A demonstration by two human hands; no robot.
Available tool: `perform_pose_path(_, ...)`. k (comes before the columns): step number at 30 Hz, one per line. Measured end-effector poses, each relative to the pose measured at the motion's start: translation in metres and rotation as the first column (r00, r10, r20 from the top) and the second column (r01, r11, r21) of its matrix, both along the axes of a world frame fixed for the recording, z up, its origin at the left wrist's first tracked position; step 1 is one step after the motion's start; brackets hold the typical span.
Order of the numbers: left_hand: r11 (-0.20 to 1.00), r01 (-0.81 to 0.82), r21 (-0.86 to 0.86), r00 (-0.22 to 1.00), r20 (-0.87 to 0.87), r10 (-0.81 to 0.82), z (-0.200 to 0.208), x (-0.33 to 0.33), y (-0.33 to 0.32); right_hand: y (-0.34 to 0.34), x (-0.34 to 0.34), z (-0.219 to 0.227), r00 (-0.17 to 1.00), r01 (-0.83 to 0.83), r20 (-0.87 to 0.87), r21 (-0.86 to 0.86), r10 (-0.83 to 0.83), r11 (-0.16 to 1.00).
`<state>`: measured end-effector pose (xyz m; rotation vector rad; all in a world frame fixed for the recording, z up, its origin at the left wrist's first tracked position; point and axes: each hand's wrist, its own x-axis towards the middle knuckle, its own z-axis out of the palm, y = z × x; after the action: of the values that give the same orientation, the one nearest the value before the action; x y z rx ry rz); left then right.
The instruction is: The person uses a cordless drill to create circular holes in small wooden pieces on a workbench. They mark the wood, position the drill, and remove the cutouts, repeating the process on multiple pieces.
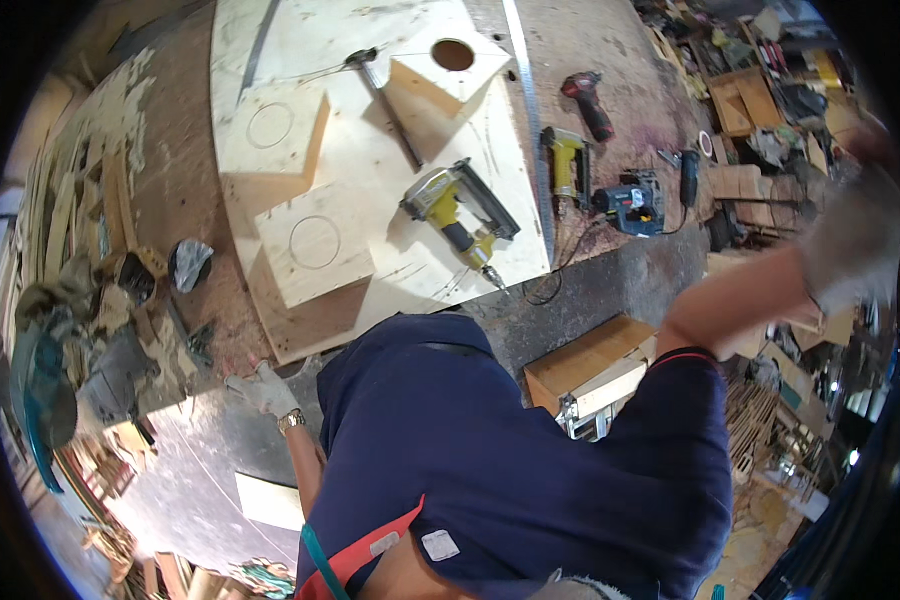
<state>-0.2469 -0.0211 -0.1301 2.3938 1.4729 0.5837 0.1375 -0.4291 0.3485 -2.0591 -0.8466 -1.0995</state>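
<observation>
My left hand (267, 391), in a grey work glove with a watch at the wrist, is at the near edge of the bench. Its fingers are spread and nothing shows in them. My right hand (855, 245), also gloved, is raised far out to the right and smeared by motion, so its fingers cannot be read. On a pale plywood sheet (390, 280) lie a yellow-green nail gun (458, 212) and a hammer (390, 112). Around them stand a wooden box with a round hole (425, 62) and two boxes with pencilled circles, one farther (295, 125) and one nearer (345, 225).
Right of the plywood lie a second nail gun (567, 165), a red-black cordless driver (588, 105) and a blue jigsaw (632, 205) with its cable. A wooden box (580, 355) sits below the bench edge. At left are a teal saw (42, 400) and a crumpled plastic bag (190, 265).
</observation>
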Motion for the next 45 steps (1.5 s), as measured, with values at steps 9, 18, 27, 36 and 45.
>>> perform_pose_path(9,0.892,0.346,-0.292,0.877,0.439,-0.196,0.033,0.104,0.026,-0.174,0.094,-0.417,0.26,0.406,-0.678,-0.57,-0.688,0.715)
perform_pose_path(18,0.805,0.36,-0.471,0.904,0.39,-0.176,0.019,0.133,0.029,-0.153,0.115,-0.419,0.367,0.593,-0.737,-0.285,-0.568,0.753)
perform_pose_path(27,0.859,0.224,-0.461,0.934,0.352,-0.055,0.042,0.139,-0.015,0.076,-0.018,-0.409,0.355,-0.201,-0.875,0.274,0.331,0.94)
perform_pose_path(36,0.984,0.055,-0.172,0.943,0.333,0.005,0.065,0.118,0.135,0.138,-0.108,-0.368,0.317,-0.464,-0.924,0.046,0.215,0.885)
perform_pose_path(45,0.978,0.047,0.202,0.993,-0.12,-0.023,0.032,0.18,0.299,0.138,-0.129,-0.309,0.572,0.128,-0.793,-0.169,-0.212,0.977)
